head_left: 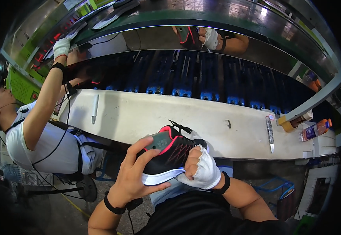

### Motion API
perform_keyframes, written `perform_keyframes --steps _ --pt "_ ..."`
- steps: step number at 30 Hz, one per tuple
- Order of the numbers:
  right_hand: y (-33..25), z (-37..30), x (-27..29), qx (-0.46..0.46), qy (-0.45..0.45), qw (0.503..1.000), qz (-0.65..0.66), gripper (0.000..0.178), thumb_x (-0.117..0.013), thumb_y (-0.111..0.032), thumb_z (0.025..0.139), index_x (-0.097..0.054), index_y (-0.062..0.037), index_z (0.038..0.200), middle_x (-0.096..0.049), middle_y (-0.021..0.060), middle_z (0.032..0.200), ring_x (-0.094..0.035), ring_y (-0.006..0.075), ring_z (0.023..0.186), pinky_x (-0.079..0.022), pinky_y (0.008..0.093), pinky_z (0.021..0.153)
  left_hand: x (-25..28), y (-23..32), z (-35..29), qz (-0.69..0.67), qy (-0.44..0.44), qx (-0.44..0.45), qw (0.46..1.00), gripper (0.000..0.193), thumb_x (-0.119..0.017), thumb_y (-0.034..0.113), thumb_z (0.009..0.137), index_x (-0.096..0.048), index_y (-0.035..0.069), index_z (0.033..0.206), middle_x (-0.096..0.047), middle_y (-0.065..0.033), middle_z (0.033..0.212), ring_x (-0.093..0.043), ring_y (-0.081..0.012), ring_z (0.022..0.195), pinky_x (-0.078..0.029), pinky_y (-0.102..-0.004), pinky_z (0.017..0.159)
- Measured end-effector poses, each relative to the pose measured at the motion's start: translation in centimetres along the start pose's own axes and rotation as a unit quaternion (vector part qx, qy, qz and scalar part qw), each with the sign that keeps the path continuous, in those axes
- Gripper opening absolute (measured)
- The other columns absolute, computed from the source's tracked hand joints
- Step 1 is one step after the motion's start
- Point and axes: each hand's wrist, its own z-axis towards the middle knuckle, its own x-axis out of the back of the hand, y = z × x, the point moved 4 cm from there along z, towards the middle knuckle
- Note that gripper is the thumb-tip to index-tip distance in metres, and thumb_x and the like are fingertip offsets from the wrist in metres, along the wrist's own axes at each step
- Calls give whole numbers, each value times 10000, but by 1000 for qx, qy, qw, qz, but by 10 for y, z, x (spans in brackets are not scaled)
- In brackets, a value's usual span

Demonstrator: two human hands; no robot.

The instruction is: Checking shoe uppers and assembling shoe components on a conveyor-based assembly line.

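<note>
At the near edge of the bench [237,133], the left hand [132,172] clasps the heel end of the black shoe [173,154]; the gloved right hand [201,170] curls against its side, exact hold unclear.

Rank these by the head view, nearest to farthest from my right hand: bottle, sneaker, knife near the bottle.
1. Sneaker: against the right hand.
2. Knife: on the table, to that hand's right.
3. Bottle: farther right, beyond the knife.

The right hand [202,170] hides part of the shoe [173,154]; the view's lower edge cuts off the left forearm [104,220].
</note>
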Motion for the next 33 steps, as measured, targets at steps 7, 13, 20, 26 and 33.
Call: perform_keyframes --steps 7,13,20,26,33 --pt "37 26 30 -270 -97 957 29 1310 -1029 -595 552 -481 -44 1606 -656 243 1416 -630 456 1301 -491 511 1161 -9 25 5 49 37 9 998 862 -1027 408 714 -647 38 1394 -546 -252 1522 -616 -462 1349 -547 -529 1101" --pt "63 -37 36 -332 74 935 103 1118 -989 -475 759 -467 23 1613 -672 210 1482 -625 338 1407 -445 405 1227 -8 40 36 -125 107 59 985 1029 -1020 439 766 -502 25 1553 -502 -274 1586 -606 -458 1399 -553 -510 1122" --pt "-32 -50 95 -273 365 880 130 967 -948 -287 846 -427 -2 1609 -596 183 1479 -601 283 1394 -459 437 1225 24 156 90 -802 116 -395 432 904 -888 528 914 -490 125 1618 -455 -282 1627 -496 -461 1477 -325 -641 1305" --pt "-14 -70 97 -191 377 895 140 1020 -930 -494 876 -403 -18 1608 -601 158 1459 -605 270 1334 -477 427 1190 1 144 44 -801 -148 -262 517 1226 -968 694 751 -306 26 1538 -425 -306 1555 -526 -400 1417 -462 -532 1171" --pt "-45 -9 134 -200 451 862 118 658 -814 -411 1004 -481 -75 1462 -643 187 1347 -647 285 1228 -514 429 1137 -8 61 36 -399 -211 -79 889 475 -835 279 1016 -653 33 1379 -699 -194 1383 -725 -294 1245 -592 -400 1032"
